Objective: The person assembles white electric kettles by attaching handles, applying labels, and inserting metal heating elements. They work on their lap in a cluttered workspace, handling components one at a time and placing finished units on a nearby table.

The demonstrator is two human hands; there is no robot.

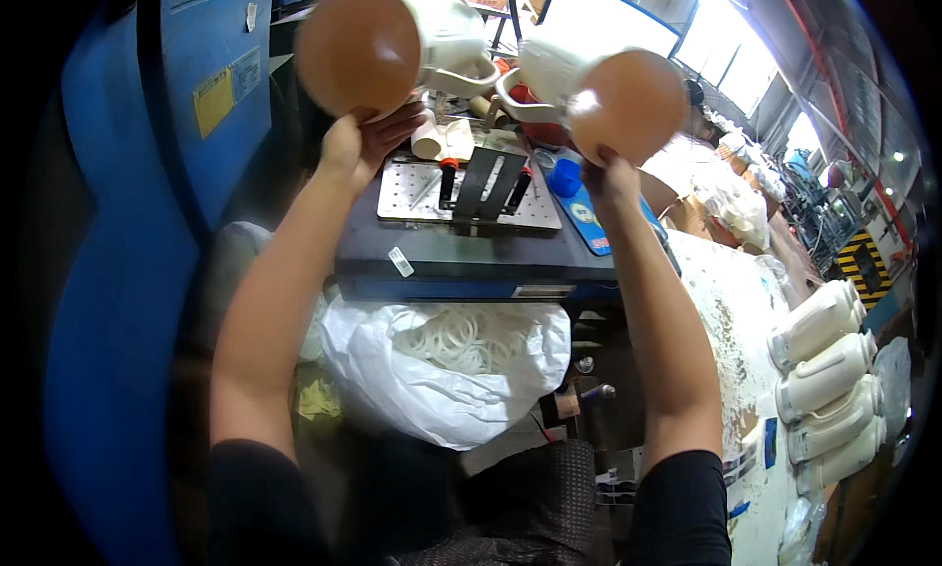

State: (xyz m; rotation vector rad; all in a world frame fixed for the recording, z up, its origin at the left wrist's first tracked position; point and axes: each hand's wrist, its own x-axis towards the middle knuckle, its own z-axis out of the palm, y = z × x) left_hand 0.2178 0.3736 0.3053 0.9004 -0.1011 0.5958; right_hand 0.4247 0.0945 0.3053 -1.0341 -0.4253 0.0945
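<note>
Both my arms reach forward, each hand holding up a cream-white jug with a loop handle and a round, shiny orange-brown bottom turned towards me. My left hand (365, 142) is closed on the bottom edge of the left jug (446, 25). The right jug (554, 71) is gripped at its bottom rim by my right hand (610, 177), thumb against the brown face. Their handles point inward at each other, with a narrow gap between. Below them, a perforated white plate (402, 195) carries a black bracket (489, 183) flanked by red-and-black clamp handles. Fingers behind the jugs are partly hidden.
A white sack (442, 404) of pale plastic rings hangs below the dark bench (451, 262). A blue cup (564, 178) stands right of the plate. Several similar jugs (829, 360) lie on the worn white table at right. A blue machine cabinet (128, 252) rises at left.
</note>
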